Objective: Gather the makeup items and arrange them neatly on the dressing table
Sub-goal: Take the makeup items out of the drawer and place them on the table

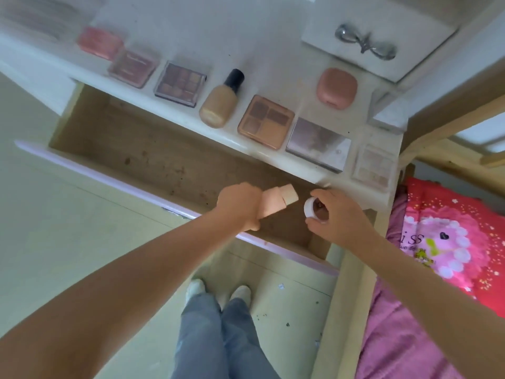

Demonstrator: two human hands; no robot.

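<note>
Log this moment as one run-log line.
left hand: holds peach tube | right hand: holds small white jar | both above open drawer

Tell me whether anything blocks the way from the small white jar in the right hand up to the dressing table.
Nothing visible does. The right hand holds the small white jar over the open drawer, just below the dressing table edge, where palettes line the front.

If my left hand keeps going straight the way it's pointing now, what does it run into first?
The left hand, gripping a peach tube, points up and right over the open drawer. It would probably meet the front edge of the dressing table first, near the silver compact, though height is hard to judge.
</note>
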